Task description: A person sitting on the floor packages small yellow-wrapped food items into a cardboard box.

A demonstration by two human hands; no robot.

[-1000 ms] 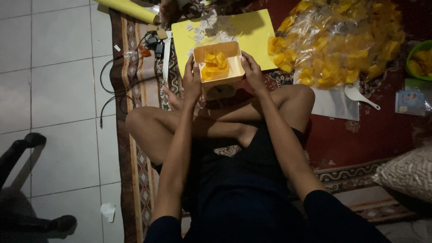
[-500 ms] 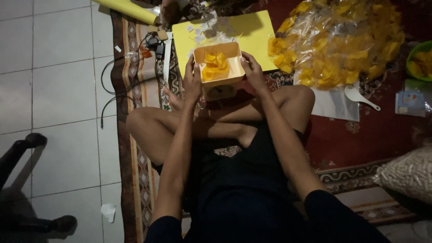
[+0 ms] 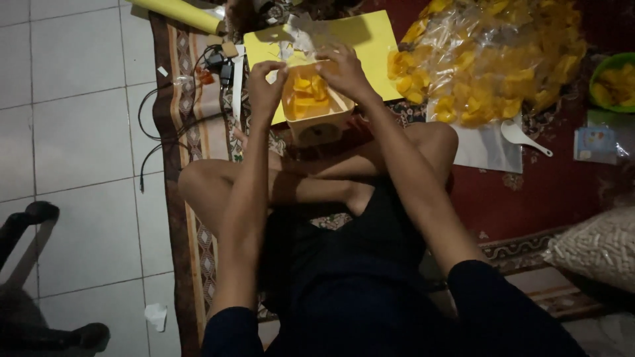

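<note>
Over the crossed legs, both hands had shifted from the small cardboard box's (image 3: 316, 109) sides to its top edge, left hand (image 3: 264, 82) & right hand (image 3: 340, 69) pinching flaps closed-fingered, yellow chips (image 3: 307, 96) inside, apparently closing up.

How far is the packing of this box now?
Done: the small cardboard box already holds yellow chips. In hand: the left hand and right hand pinch its top edges. Left: the box is not closed, and the big clear bag is full of chips.
</note>
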